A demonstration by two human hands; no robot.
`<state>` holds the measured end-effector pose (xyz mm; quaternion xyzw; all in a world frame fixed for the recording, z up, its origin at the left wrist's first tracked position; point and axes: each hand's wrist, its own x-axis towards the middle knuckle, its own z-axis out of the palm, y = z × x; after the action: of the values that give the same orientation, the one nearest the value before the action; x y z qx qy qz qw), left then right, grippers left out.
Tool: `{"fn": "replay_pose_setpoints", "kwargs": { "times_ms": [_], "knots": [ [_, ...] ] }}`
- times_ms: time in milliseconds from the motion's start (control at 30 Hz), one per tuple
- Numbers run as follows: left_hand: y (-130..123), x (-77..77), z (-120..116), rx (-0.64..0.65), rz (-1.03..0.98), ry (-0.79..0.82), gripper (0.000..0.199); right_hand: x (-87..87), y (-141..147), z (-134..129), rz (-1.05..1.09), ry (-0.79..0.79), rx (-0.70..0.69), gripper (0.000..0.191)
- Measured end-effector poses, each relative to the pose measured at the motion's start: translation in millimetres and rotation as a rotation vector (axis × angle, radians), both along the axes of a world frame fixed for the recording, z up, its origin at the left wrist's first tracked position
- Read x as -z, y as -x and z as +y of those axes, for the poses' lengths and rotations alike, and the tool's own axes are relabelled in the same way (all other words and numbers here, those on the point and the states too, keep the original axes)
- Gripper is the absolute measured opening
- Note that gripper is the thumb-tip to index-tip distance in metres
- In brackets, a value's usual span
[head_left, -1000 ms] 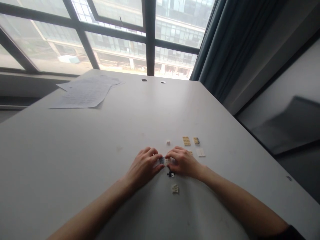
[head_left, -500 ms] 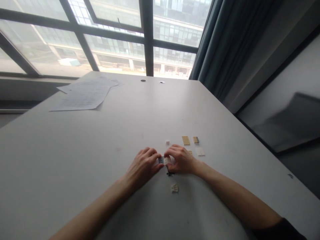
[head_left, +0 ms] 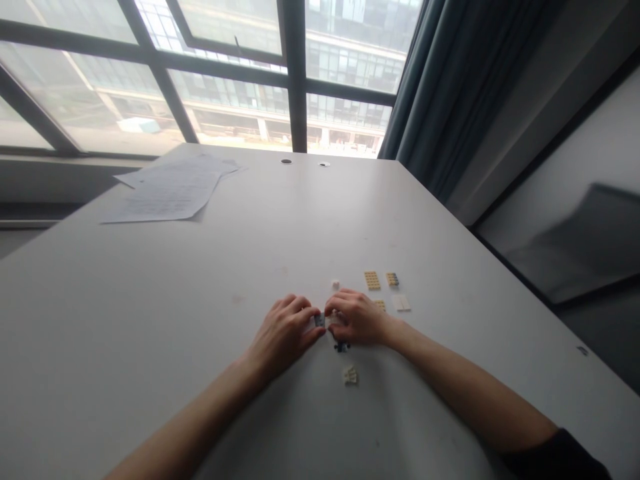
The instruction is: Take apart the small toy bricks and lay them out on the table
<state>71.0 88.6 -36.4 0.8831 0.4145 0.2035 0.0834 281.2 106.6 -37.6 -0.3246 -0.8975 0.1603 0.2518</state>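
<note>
My left hand [head_left: 291, 325] pinches a small grey building block [head_left: 320, 321] between thumb and fingers. Close against it, my right hand [head_left: 356, 317] grips a white building block [head_left: 332, 320], mostly covered by its fingers. The two blocks sit side by side just over the table; I cannot tell whether they are joined. Below the right hand lie small dark pieces [head_left: 342, 347], and nearer to me a cream-coloured piece [head_left: 351, 376]. A tiny white piece [head_left: 335, 285] rests just beyond the right hand.
On the white table [head_left: 190, 287], right of my hands, lie a yellow studded plate [head_left: 372, 280], a yellow and grey plate [head_left: 393, 279], a white plate [head_left: 401, 303] and a partly hidden yellow piece [head_left: 381, 305]. Printed papers [head_left: 170, 193] spread at the far left, by the window.
Both hands have shifted very slightly left with their blocks. Slightly more of the dark pieces shows under the right hand. The loose pieces lie as before.
</note>
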Motion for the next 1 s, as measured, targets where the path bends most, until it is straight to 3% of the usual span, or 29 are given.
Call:
{"fn": "replay_pose_setpoints", "kwargs": {
  "times_ms": [667,867,1000],
  "knots": [
    [11.8,0.4,-0.6,-0.027,0.013,-0.006,0.022,6.3,-0.9,2.2,0.054,-0.025,-0.029,0.019],
    [10.3,-3.3,0.2,-0.031,-0.006,-0.020,0.021,-13.4,-7.4,-5.3,0.103,-0.037,-0.035,0.017],
    [-5.5,-9.5,-1.0,0.003,-0.016,-0.037,0.024,-31.5,-34.9,-20.3,0.128,-0.036,0.035,0.016]
  ]
}}
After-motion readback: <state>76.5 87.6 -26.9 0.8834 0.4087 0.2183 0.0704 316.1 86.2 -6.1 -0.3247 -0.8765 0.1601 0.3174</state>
